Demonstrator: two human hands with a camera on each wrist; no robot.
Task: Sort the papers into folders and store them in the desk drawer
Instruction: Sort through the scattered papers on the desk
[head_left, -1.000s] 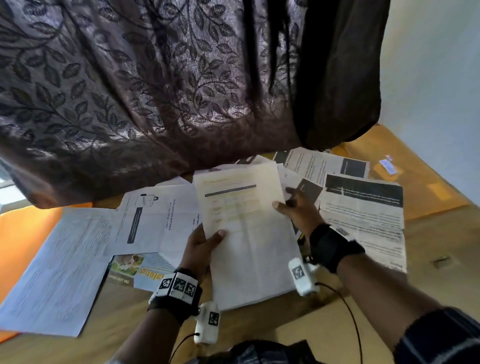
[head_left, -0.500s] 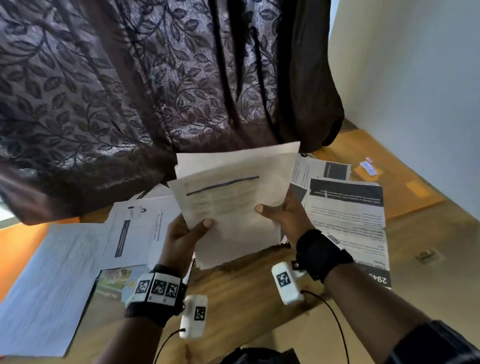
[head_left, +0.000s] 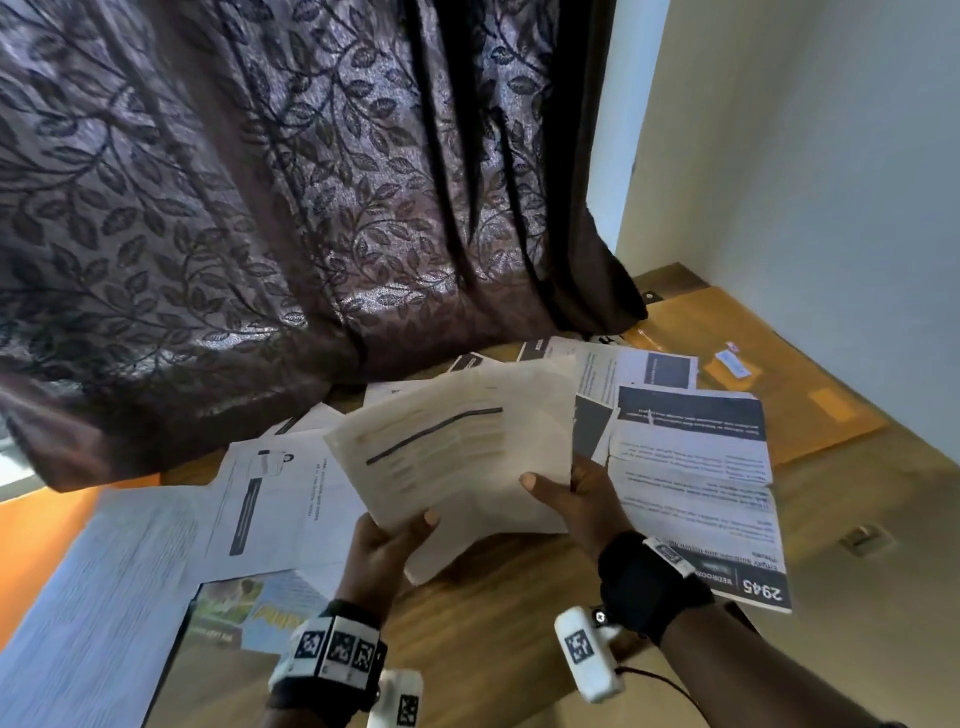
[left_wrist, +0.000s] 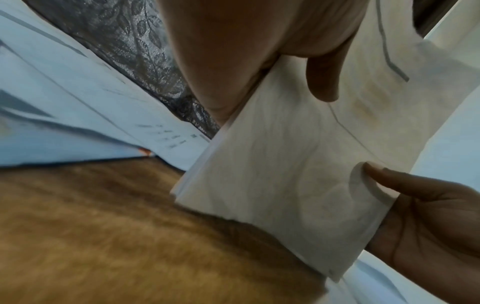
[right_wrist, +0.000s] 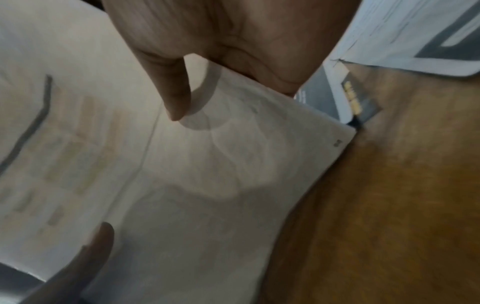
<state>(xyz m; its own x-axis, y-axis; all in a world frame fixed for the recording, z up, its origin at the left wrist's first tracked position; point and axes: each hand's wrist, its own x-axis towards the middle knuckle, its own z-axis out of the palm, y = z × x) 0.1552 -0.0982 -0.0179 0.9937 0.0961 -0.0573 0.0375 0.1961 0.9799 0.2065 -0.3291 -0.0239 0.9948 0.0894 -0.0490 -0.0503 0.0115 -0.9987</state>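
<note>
Head view: both hands, left hand (head_left: 382, 551) and right hand (head_left: 582, 499), gripped a paper stack (head_left: 457, 457); no papers were in folders yet.

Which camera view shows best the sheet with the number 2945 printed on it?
The head view: the sheet lies whole on the desk, right of the right hand. The right wrist view shows only blurred sheets at its top right; the left wrist view does not show it.
</note>
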